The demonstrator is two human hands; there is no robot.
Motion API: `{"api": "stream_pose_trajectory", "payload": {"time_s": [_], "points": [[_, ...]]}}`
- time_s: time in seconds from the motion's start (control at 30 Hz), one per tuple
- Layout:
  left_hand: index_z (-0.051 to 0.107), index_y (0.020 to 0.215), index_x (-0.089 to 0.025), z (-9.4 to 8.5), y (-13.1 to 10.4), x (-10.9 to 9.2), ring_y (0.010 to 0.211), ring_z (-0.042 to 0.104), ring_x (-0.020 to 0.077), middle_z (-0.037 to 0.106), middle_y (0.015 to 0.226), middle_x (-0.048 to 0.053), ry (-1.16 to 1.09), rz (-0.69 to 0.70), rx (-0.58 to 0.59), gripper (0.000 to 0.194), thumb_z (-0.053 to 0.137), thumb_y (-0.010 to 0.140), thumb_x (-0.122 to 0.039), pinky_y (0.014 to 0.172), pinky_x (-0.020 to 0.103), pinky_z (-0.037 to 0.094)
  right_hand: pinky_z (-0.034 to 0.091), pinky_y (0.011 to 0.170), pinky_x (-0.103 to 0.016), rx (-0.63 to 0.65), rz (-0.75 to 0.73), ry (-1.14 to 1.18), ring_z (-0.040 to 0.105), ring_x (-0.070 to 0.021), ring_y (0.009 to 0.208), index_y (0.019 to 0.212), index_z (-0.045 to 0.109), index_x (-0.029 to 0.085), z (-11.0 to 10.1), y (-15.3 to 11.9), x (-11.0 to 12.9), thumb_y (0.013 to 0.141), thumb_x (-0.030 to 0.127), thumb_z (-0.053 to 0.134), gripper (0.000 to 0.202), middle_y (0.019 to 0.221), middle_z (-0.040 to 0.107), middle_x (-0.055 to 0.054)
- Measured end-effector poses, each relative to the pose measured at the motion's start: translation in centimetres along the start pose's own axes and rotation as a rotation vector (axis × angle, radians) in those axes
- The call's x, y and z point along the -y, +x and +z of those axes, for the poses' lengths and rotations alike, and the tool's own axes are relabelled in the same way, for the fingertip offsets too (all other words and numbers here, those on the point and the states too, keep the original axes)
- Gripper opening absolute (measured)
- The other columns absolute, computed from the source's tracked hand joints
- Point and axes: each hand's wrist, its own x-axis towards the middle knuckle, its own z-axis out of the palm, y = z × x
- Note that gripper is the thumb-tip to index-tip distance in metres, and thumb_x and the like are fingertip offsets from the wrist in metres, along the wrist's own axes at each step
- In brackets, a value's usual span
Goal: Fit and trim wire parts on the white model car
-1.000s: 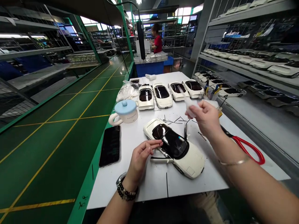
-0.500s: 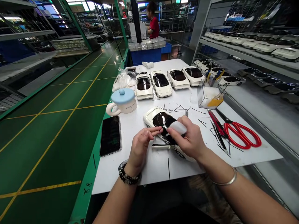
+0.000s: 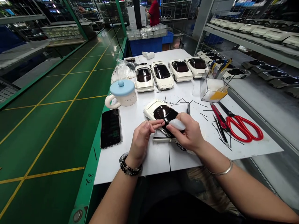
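Note:
A white model car (image 3: 151, 107) with a dark roof lies slanted on the white table, one door standing out at its near side. My right hand (image 3: 190, 132) is closed round a small white rounded tool (image 3: 177, 124) whose tip points at the car's roof and window edge. My left hand (image 3: 142, 135) rests beside the car, its index and middle fingers stretched out onto the window edge near the tool's tip, the other fingers curled. Nothing shows in its grasp. The car's near right part is partly hidden by my right hand.
Around lie a phone (image 3: 111, 128), a lidded mug (image 3: 123, 93), red scissors (image 3: 245, 127), a cutter (image 3: 220, 117), a clear tool box (image 3: 213, 90) and thin black strips. Several model cars (image 3: 162, 75) stand behind; racks with more are at right.
The view has tilted down a little, so the table things appear higher. Both hands keep nearly the same pose on the car, with the white tool still in my right hand.

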Motion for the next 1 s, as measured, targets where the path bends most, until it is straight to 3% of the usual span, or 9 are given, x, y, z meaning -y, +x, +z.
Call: {"api": "stream_pose_trajectory", "payload": {"time_s": [1.0], "points": [[0.054,0.064,-0.017,0.11,-0.11,-0.12,0.104,0.064,0.0244,0.070,0.108,0.009,0.015,-0.016,0.005,0.035,0.046,0.090,-0.040,0.100,0.036,0.041,0.032,0.051,-0.028,0.031,-0.012,-0.008,0.037,-0.0132,0.056,0.072,0.034,0.022,-0.03,0.65,0.27,0.083,0.025,0.057,0.026,0.063,0.037,0.003]]}}
